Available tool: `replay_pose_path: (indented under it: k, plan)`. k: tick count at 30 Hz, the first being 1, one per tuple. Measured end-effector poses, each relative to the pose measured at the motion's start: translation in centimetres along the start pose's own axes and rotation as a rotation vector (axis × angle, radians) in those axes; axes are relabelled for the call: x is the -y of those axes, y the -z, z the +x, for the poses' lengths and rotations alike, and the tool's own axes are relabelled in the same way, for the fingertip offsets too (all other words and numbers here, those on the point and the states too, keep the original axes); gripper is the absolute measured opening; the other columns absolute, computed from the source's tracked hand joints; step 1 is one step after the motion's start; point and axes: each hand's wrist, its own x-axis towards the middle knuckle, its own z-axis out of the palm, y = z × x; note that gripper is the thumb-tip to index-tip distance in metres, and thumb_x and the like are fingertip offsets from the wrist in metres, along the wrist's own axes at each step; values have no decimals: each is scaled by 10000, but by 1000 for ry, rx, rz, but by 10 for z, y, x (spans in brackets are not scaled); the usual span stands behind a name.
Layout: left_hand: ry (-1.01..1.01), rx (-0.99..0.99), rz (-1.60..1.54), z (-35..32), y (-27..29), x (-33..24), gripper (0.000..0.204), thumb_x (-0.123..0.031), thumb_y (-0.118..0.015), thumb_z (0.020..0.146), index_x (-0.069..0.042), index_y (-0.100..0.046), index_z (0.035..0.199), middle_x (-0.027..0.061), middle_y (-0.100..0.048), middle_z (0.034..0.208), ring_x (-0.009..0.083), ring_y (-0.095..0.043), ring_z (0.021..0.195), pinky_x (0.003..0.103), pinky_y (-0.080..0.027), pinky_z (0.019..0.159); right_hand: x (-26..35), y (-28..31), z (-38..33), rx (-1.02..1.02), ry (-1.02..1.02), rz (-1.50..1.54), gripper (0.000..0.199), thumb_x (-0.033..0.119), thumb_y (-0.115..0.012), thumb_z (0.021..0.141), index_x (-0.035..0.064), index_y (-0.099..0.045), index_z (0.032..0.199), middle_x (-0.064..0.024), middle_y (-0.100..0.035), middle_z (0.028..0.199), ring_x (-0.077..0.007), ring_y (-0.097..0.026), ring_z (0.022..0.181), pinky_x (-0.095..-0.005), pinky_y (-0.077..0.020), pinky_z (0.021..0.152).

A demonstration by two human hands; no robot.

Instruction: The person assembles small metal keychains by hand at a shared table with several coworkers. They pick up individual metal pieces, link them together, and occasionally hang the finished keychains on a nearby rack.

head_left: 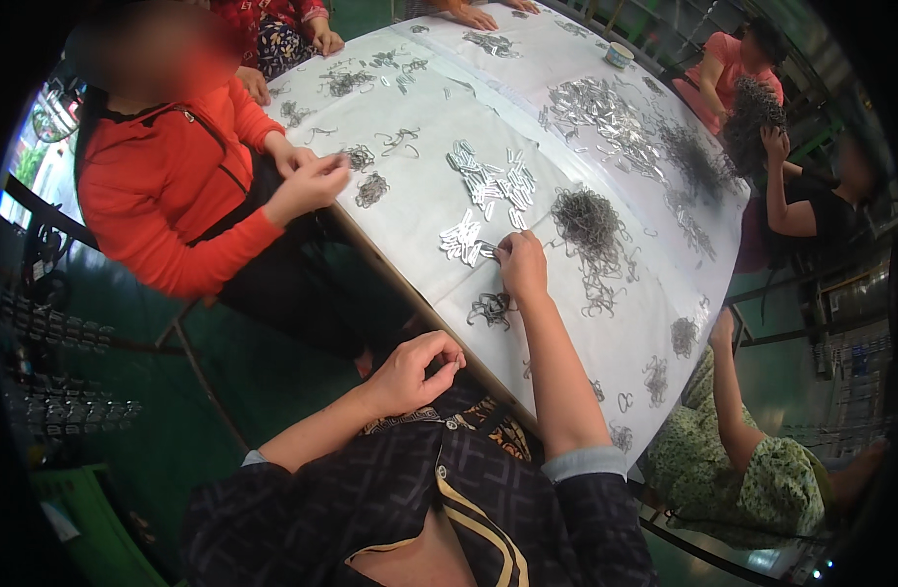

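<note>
Wire clips and silver strips on a crowded white table (419,127).
Right hand (520,262) pinches silver strips (463,238) beside wire heap (588,220); left hand (414,370) curled shut off table edge, contents unclear. Small clip pile (491,309) just below; person in red (175,166) crowds left.

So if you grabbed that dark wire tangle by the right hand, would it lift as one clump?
Probably mostly: the wire tangle looks interlocked, so loops should cling and drag neighbours. It seems light and springy. Loose strays at its edge would likely drop off.
</note>
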Motion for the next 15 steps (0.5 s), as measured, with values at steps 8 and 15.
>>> replay_pose_path:
  k: [8,15]
  plan:
    - [2,-3,-8,-1,-1,1,90,-5,-579,839,-3,-601,927,66,-633,861,147,-614,776,279,-493,726,1,10,-36,76,-274,769,147,76,-694,835,-32,-667,930,-98,-684,810,-175,-628,682,-290,-489,632]
    - [18,-56,24,4,-6,4,75,-14,-575,850,8,-592,919,76,-637,835,147,-615,747,278,-494,711,43,40,-111,181,-307,1133,181,92,-707,847,-57,-671,944,-61,-677,763,-102,-611,662,-238,-492,628]
